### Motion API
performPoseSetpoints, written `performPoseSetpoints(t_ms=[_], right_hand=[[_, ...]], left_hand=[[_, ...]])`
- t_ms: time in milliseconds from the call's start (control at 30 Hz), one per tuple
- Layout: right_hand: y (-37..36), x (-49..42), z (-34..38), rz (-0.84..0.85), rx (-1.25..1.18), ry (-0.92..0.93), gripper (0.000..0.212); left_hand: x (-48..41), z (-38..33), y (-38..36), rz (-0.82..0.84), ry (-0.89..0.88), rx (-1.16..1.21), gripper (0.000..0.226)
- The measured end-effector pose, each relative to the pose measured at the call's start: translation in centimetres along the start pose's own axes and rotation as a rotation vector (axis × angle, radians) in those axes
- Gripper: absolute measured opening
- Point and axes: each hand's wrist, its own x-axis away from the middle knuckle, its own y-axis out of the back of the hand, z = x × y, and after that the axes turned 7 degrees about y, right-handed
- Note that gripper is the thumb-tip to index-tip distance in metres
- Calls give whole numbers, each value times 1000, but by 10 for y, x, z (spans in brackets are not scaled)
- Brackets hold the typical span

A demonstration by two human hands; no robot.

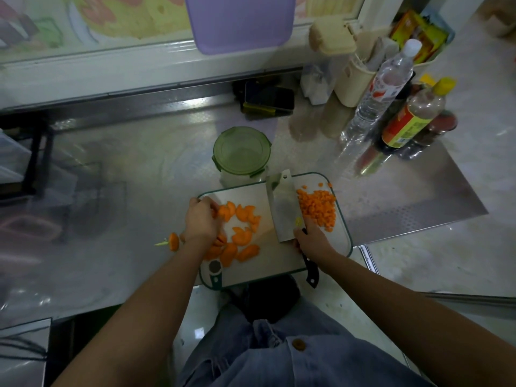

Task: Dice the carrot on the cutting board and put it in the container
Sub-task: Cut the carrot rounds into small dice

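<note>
A white cutting board (251,272) with a green rim lies at the counter's front edge. Half-round carrot slices (243,236) are spread over its left half. My left hand (201,219) is curled over the slices at the far left and holds some of them. A heap of diced carrot (318,205) sits on the board's right side. My right hand (312,238) grips the black handle of a cleaver (282,208), whose wide blade stands between slices and dice. A round container (242,155) with a green clip lid stands just behind the board.
A carrot top (173,241) lies on the steel counter left of the board. Bottles (405,118), a beige holder (351,79) and a dark box (268,99) stand at the back right. The counter's right edge drops off near the board.
</note>
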Motion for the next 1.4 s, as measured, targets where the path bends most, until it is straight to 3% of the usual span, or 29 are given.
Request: performPoseSetpoints(t_ms=[200,600,867,1067,1133,1267,1400], right_hand=[[2,2,0,19,-21,17,32],[11,7,-1,39,-105,67,33],[15,10,-3,34,-137,34,28],[15,9,0,26,-120,32,25],[13,8,0,24,-105,33,25],[12,5,0,25,-61,31,27],[11,5,1,30,-18,31,28]], left_hand=[[4,-11,-4,8,32,67,16],[39,-51,-23,253,103,627,16],[33,-21,-27,63,-49,156,22],[14,-27,-23,-22,56,325,5],[10,-28,-23,-18,118,275,2],[5,-28,-25,-8,102,79,12],[-1,-29,-26,-45,-23,44,29]])
